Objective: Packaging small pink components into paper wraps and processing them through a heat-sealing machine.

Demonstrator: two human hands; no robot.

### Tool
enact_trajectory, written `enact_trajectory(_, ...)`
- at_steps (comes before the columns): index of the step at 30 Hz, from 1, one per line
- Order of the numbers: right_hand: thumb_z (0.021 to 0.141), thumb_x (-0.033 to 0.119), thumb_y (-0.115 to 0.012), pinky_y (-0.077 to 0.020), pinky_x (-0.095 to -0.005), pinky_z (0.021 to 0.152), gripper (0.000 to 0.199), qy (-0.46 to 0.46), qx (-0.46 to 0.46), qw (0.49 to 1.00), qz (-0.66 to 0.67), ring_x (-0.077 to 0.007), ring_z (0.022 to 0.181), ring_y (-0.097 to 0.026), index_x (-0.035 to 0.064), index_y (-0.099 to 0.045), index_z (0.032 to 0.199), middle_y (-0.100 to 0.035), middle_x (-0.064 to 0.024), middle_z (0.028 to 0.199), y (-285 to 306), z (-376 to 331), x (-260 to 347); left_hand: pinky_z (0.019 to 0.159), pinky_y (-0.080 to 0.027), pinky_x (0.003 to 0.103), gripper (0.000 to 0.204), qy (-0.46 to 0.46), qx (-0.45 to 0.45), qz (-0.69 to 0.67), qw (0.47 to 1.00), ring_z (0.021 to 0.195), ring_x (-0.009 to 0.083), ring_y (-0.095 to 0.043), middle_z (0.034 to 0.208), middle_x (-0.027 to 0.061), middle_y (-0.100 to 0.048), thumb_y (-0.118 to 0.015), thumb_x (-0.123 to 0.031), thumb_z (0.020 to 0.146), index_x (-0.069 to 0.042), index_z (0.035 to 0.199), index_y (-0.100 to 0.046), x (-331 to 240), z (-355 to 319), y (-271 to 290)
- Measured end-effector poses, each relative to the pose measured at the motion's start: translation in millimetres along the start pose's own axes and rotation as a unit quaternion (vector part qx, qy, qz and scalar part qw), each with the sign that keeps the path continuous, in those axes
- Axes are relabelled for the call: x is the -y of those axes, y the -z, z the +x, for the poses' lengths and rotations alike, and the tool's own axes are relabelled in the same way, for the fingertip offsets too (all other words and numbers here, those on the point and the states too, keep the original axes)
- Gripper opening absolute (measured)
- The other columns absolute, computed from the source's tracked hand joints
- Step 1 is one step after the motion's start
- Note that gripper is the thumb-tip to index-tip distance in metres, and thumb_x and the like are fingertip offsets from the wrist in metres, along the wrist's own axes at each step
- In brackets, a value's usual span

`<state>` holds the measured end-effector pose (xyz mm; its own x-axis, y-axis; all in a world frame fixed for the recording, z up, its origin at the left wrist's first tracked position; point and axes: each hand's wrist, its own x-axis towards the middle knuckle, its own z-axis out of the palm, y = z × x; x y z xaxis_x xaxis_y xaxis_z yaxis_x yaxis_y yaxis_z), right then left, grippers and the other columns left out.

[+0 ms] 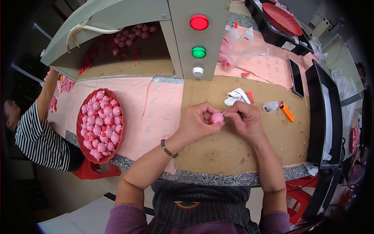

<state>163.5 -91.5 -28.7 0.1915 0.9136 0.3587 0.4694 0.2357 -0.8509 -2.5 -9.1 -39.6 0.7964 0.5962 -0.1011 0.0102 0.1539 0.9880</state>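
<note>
A small pink ball-shaped piece with a red part (217,117) is held between the thumb and fingers of my left hand (196,123), over the brown board (218,156). My right hand (246,120) is closed in a pinch right beside the ball. A tiny pale tip shows at its fingertips, too small to name. Just beyond my hands lie a crumpled white cloth (236,96) and a small red piece (250,97). To the right of my right hand are a clear small bottle (270,107) and an orange-handled cutter (287,112).
A red scalloped basket (122,134) heaped with similar pink pieces stands at the left. Beyond it is a grey machine (198,39) with red and green lights. A black tray (316,117) and a phone (296,78) are at the right. A person in stripes (44,138) reaches in at far left.
</note>
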Motion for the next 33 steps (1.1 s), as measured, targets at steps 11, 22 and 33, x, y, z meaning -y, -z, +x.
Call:
enact_trajectory(11, 0.073, -0.005, -0.061, -0.0428, -0.0223, 0.052, 0.008, 0.033, 0.036, 0.999, -0.001, -0.0134, 0.055, -0.055, 0.0001, -0.064, 0.079, -0.059, -0.0071, 0.064, -3, -1, 8, 0.062, -0.052, 0.022, 0.029, 0.014, 0.005, -0.015, 1.000, 0.080, 0.0095, -0.060, 0.094, 0.0085, -0.062, -0.064, 0.007, 0.075, 0.006, 0.103, -0.056, 2, 3, -6)
enact_trajectory(22, 0.080, 0.003, -0.062, -0.0378, -0.0209, 0.050, 0.007, -0.052, -0.015, 0.998, 0.036, -0.0066, 0.057, -0.049, -0.0002, -0.062, 0.074, -0.058, -0.0011, 0.064, -23, 7, 10, 0.061, -0.051, 0.021, 0.027, -0.050, -0.039, -0.024, 0.998, 0.076, 0.0061, -0.058, 0.089, 0.0043, -0.062, -0.068, -0.003, 0.077, 0.001, 0.102, -0.059, 6, -2, 12)
enact_trajectory(33, 0.083, -0.004, -0.051, -0.0383, -0.0165, 0.051, 0.005, -0.022, -0.069, 0.984, 0.161, -0.0060, 0.058, -0.051, 0.0005, -0.052, 0.083, -0.056, -0.0045, 0.071, -21, -18, -10, 0.046, -0.042, 0.018, 0.018, -0.026, 0.028, -0.244, 0.969, 0.059, 0.0064, -0.054, 0.070, -0.0015, -0.050, -0.046, -0.023, 0.094, -0.007, 0.089, -0.048, 14, 2, -12)
